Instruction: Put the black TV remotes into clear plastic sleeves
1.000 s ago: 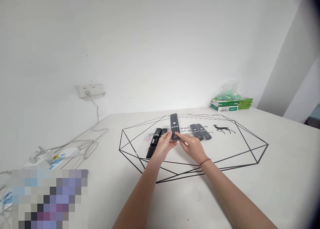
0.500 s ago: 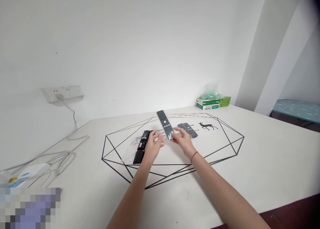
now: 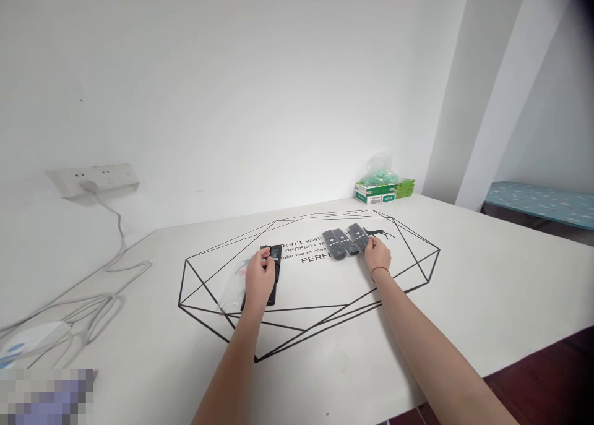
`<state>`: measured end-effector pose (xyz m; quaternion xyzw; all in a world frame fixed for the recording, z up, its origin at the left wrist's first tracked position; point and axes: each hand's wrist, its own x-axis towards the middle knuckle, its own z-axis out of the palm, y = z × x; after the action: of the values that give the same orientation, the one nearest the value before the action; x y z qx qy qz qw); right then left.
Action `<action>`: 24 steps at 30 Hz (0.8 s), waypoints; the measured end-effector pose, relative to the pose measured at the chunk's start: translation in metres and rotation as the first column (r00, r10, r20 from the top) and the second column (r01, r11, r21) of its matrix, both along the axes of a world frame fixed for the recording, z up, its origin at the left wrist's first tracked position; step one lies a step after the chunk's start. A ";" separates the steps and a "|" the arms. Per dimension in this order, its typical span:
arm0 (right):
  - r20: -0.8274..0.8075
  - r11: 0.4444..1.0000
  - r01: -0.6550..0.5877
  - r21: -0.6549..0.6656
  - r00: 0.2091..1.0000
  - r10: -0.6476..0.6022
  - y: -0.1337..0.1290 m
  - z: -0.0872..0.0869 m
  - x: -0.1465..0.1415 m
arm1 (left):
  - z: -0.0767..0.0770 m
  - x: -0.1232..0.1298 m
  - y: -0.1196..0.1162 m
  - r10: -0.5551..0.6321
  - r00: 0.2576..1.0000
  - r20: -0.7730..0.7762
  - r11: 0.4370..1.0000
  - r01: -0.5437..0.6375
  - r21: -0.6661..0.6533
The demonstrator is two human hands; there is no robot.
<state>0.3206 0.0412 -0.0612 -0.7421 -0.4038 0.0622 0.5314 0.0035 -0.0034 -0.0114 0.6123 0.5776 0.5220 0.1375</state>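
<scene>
My right hand (image 3: 378,253) pinches the lower end of a dark grey remote control in a clear sleeve (image 3: 357,236), tilted over the printed table. Just left of it, two more sleeved remote controls (image 3: 341,243) lie side by side, buttons up. My left hand (image 3: 260,278) is over a group of black remote controls (image 3: 275,263) with their backs showing, its fingers bent and closed about one of them. Much of that group is hidden under the hand. Beside it, at the left, lies a clear plastic bag (image 3: 231,294).
Green and white boxes (image 3: 375,193) with a clear bag of green items (image 3: 380,172) on top stand by the wall. Grey cables (image 3: 99,298) run from a wall socket (image 3: 99,180) across the table's left side. A blue patterned surface (image 3: 538,201) is at the far right.
My right hand has carried the sleeved remote control rightward and lowered it beside the other two. My left hand has closed in over the black remote controls. The view has shifted slightly.
</scene>
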 end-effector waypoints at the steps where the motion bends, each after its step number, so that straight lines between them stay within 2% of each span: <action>1: 0.021 1.000 -0.003 -0.022 1.000 0.003 0.002 -0.001 -0.002 | 0.001 -0.002 0.000 0.018 0.999 -0.036 1.000 -0.017 0.014; 4: 0.069 0.998 0.003 -0.068 0.998 0.002 0.005 0.001 -0.005 | 0.002 -0.007 -0.001 0.066 0.990 -0.124 0.996 -0.059 0.060; 7: 0.111 0.997 0.066 -0.050 0.992 -0.060 0.003 0.009 -0.013 | 0.000 -0.013 0.003 0.109 0.979 -0.172 0.987 -0.086 0.136; 9: 0.201 0.996 0.078 0.044 0.976 -0.085 -0.001 0.018 -0.027 | -0.002 -0.018 0.007 0.135 0.966 -0.220 0.981 -0.100 0.167; 10: 0.277 0.993 0.035 0.113 0.959 -0.065 -0.005 0.023 -0.038 | -0.003 -0.021 0.010 0.142 0.955 -0.259 0.980 -0.099 0.175; 11: 0.372 0.982 -0.062 0.179 0.928 -0.009 -0.009 0.028 -0.052 | -0.004 -0.023 0.012 0.144 0.941 -0.307 0.980 -0.091 0.179; 13: 0.545 0.909 -0.364 0.202 0.813 0.205 -0.023 0.034 -0.088 | -0.006 -0.027 0.015 0.139 0.898 -0.418 0.981 -0.068 0.181; 15: 0.641 0.752 -0.651 0.102 0.621 0.450 -0.040 0.033 -0.129 | -0.009 -0.031 0.015 0.140 0.852 -0.505 0.982 -0.054 0.181; 17: 0.676 0.574 -0.818 -0.040 0.401 0.619 -0.056 0.027 -0.164 | -0.011 -0.034 0.013 0.137 0.829 -0.542 0.984 -0.050 0.173; 19: 0.667 0.462 -0.875 -0.144 0.259 0.699 -0.066 0.019 -0.186 | -0.013 -0.035 0.011 0.127 0.836 -0.535 0.986 -0.047 0.160; 20: 0.650 0.434 -0.883 -0.181 0.223 0.726 -0.068 0.015 -0.191 | -0.013 -0.035 0.010 0.121 0.846 -0.520 0.987 -0.046 0.155; 24: 0.549 0.408 -0.866 -0.288 0.200 0.812 -0.061 0.007 -0.191 | -0.012 -0.033 0.010 0.103 0.885 -0.455 0.989 -0.043 0.141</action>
<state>0.1296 -0.0194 -0.0545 -0.3529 -0.8902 0.0779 0.2772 -0.0290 0.0069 -0.0234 0.7039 0.5820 0.4023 -0.0624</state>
